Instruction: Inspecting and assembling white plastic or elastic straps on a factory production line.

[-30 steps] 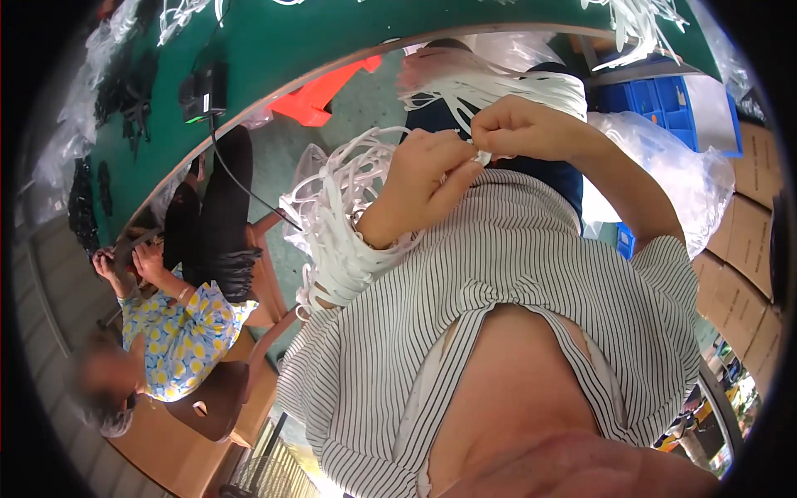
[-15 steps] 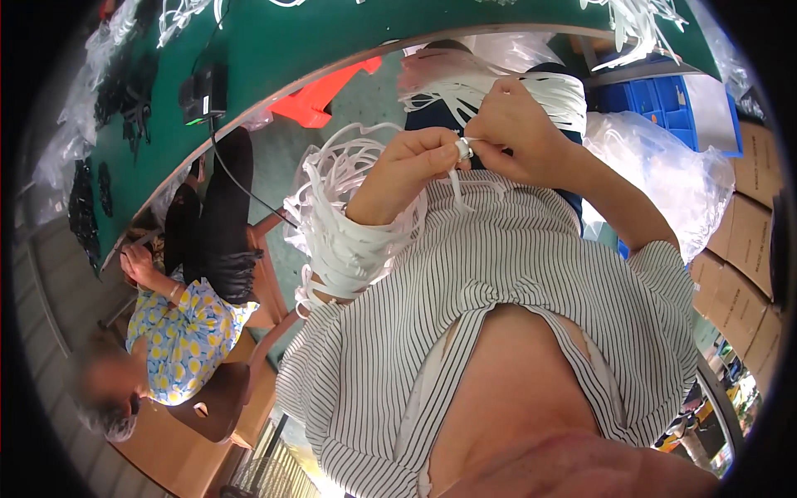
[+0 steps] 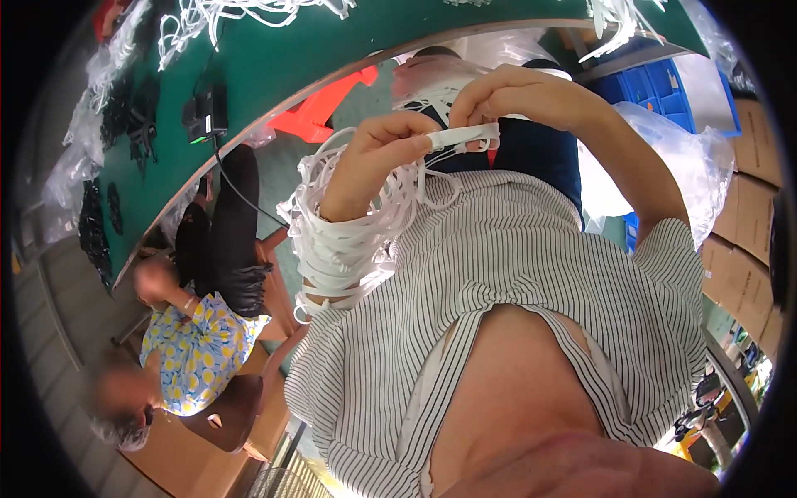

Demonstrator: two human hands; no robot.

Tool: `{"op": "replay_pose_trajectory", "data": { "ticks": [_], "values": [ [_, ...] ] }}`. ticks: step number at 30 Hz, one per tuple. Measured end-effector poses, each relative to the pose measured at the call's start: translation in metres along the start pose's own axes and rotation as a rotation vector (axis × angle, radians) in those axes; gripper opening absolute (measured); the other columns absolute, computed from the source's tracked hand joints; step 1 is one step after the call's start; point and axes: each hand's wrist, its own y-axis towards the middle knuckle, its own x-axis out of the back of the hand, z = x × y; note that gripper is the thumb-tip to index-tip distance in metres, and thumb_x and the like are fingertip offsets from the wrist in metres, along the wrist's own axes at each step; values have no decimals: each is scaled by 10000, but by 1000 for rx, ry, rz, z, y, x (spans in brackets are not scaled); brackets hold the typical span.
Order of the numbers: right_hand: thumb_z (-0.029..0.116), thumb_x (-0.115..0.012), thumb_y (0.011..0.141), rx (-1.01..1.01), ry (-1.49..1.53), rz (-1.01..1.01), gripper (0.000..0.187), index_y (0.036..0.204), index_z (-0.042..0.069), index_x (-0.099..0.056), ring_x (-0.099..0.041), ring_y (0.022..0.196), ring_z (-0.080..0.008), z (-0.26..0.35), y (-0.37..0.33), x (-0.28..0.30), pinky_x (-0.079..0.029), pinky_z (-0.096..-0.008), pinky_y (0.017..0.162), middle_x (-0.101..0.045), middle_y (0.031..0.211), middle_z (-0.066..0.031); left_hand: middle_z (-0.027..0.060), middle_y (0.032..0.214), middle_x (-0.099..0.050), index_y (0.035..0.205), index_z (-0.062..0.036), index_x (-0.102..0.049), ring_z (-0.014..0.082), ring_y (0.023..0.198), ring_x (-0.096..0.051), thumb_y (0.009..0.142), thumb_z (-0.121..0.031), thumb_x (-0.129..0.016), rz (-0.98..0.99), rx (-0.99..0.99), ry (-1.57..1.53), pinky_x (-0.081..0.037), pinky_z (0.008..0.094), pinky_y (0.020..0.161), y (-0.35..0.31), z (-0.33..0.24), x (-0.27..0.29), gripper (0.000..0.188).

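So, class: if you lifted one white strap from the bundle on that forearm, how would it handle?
Probably floppy: the white straps sag in loose loops round the left forearm. Likely light, since many hang there while the left hand and right hand pinch one strap by the fingertips. Likely to tangle, too: the loops cross one another.

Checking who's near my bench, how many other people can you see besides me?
1: a seated person in a yellow flowered top at lower left, beside the green table. Others may be hidden outside the view.

Smooth white plastic strap (image 3: 462, 135)
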Motion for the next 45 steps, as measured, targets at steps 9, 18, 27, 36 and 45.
{"op": "replay_pose_trajectory", "data": {
  "ticks": [9,18,27,36,45],
  "values": [
    [285,-530,886,-40,-14,-54,304,892,-3,-629,-537,668,-86,-6,9,-7,-411,-217,646,-589,731,-24,-20,808,-553,954,5,-602,60,749,-482,883,-127,-551,-1,-37,254,-390,209,667,7,-9,-10,159],
    [229,-553,882,17,150,-29,268,917,-21,-642,-544,657,-87,-22,2,-1,-413,-218,605,-614,747,-35,3,916,-577,999,-29,-571,64,794,-509,900,-93,-544,-380,-441,334,-408,197,710,16,6,-5,120],
    [227,-437,928,522,433,-286,323,1093,-34,-530,-517,750,-152,23,-13,9,-401,-268,704,-565,852,-77,86,996,-618,1101,-13,-576,152,831,-580,928,-317,-482,102,141,-292,-459,280,748,7,71,-25,362],
    [229,-437,902,729,638,-293,247,1024,18,-479,-416,673,-143,34,-81,-7,-328,-278,605,-476,786,-53,130,1277,-512,1148,-21,-526,310,1202,-435,852,-346,-553,-200,-229,-1196,-268,519,1052,57,73,-4,441],
    [231,-497,871,734,692,-491,192,926,47,-484,-398,598,-119,-8,-134,6,-303,-274,580,-433,635,-19,50,833,-521,1053,-9,-574,190,801,-475,892,-273,-484,-267,-463,-1227,-371,354,773,45,81,54,322]
  ]
}}
